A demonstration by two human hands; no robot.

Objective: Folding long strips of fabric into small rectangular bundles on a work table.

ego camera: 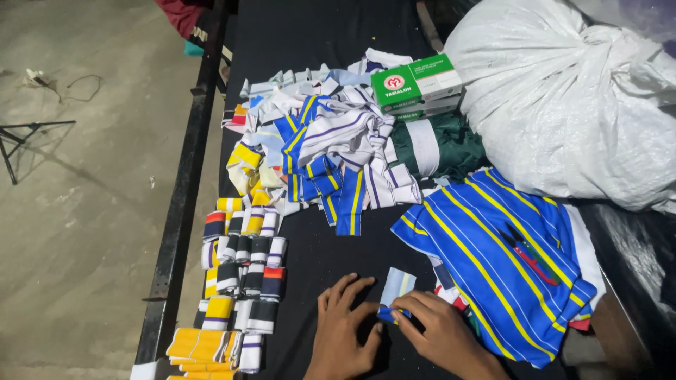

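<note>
At six o'clock on the worktop [317,239], the right hand [440,331] pinches a folded cloth strip [396,290]; the left hand [345,331] lies flat, released. Keep edges aligned.

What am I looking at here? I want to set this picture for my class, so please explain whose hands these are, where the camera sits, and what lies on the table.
There is no machine: the single picture comes from a camera worn on a person's head, looking down at their own bare hands. The left hand rests flat on the black cloth-covered table. The right hand pinches a small folded pale blue fabric strip. To the left lie rows of folded striped collar bands. Behind them sits a loose heap of striped fabric pieces. To the right lies a blue yellow-striped garment stack, then a green box and a big white sack.
</note>
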